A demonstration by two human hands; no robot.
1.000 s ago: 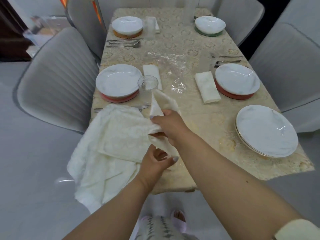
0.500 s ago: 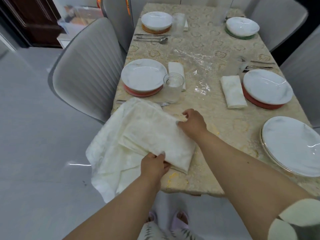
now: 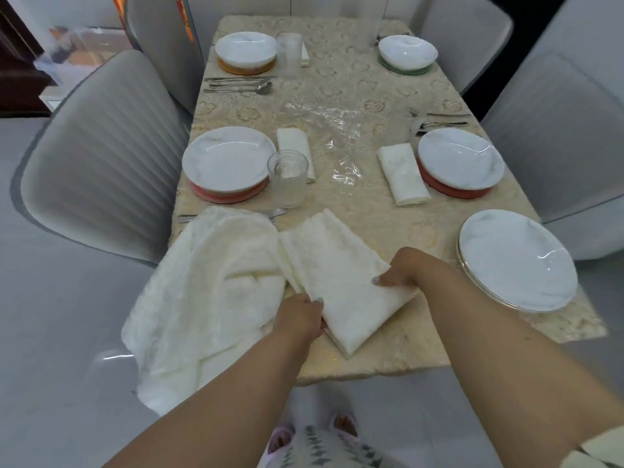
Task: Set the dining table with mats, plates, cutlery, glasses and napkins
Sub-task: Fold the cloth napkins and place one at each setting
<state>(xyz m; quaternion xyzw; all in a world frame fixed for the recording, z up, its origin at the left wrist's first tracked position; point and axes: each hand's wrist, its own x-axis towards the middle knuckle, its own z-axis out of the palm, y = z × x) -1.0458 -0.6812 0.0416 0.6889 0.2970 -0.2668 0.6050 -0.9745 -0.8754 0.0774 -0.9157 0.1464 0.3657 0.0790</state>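
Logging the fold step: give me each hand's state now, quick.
Left hand: holding the near left edge of the folded napkin.
Right hand: fingers curled on the napkin's right edge, pinning it to the table.

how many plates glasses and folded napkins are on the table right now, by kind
plates: 5 (far left, far right, mid left, mid right, near right)
glasses plainly seen: 2 ()
folded napkins: 3 (, the one in hand)
total: 10
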